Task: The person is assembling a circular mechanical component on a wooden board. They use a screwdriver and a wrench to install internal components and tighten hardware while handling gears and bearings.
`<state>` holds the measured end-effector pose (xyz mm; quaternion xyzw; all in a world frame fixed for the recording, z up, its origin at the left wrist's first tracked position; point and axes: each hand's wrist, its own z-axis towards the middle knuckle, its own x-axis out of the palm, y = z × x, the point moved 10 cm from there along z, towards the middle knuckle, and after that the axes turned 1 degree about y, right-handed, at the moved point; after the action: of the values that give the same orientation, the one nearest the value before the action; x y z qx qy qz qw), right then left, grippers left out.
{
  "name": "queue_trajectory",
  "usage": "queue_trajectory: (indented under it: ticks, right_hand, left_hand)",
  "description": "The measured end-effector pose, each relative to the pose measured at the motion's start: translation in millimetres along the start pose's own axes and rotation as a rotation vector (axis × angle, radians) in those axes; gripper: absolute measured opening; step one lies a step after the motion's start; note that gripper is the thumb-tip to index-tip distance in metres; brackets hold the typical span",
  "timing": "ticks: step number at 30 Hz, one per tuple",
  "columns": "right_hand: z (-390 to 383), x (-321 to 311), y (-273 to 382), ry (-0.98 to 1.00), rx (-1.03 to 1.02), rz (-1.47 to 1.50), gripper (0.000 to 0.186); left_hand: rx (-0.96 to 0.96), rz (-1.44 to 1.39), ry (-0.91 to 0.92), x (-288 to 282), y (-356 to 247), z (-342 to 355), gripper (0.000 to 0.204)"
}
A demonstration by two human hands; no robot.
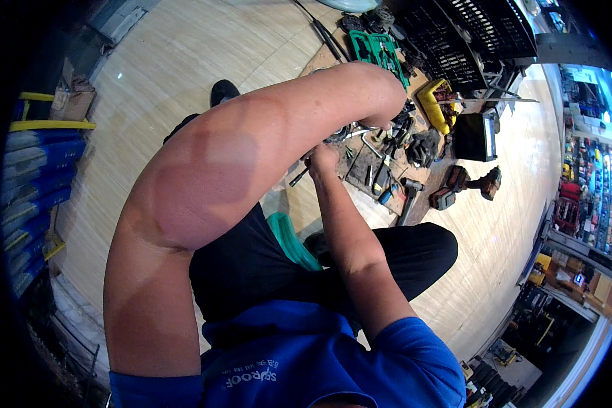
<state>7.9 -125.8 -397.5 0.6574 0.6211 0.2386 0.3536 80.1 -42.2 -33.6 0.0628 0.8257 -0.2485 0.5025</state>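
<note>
My left arm bends across the middle of the view, and my left hand [382, 121] is curled over a pile of small tools on a board on the floor; its fingers are hidden behind the wrist. A shiny metal part [355, 133] lies just beside it. My right hand [321, 159] is closed around a thin tool with a dark handle [298, 178] that sticks out toward the lower left. The two hands are close together, a little apart.
Around the board lie a hammer [408, 197], a cordless drill [472, 182], black gloves [423, 147], a yellow case [434, 102], a green tool case [381, 51] and a black crate [469, 34]. I sit on a green stool [289, 241]. Blue stacked items [34, 183] stand at the left.
</note>
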Motion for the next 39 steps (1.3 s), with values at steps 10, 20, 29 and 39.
queue_trajectory:
  ticks: [10, 20, 29, 39]
  right_hand:
    - [-2.0, -77.7, -70.5, 0.012, 0.221, 0.092, 0.017]
    - [88.2, -140.5, -92.8, -0.1, 0.118, 0.019, 0.015]
    - [119.6, -161.2, -110.4, -0.069, 0.216, -0.114, 0.006]
    - [39.1, -112.1, 145.5, 0.308, -0.238, -0.963, 0.049]
  left_hand:
    - [-0.045, -0.043, 0.001, 8.6, 13.6, -7.1, 0.042]
    - [-0.026, -0.056, -0.012, 7.8, -0.7, -0.3, 0.044]
    - [-0.003, -0.091, -0.011, 1.8, 0.9, 7.6, 0.052]
    - [0.011, -0.032, -0.018, 4.4, 2.1, 19.1, 0.062]
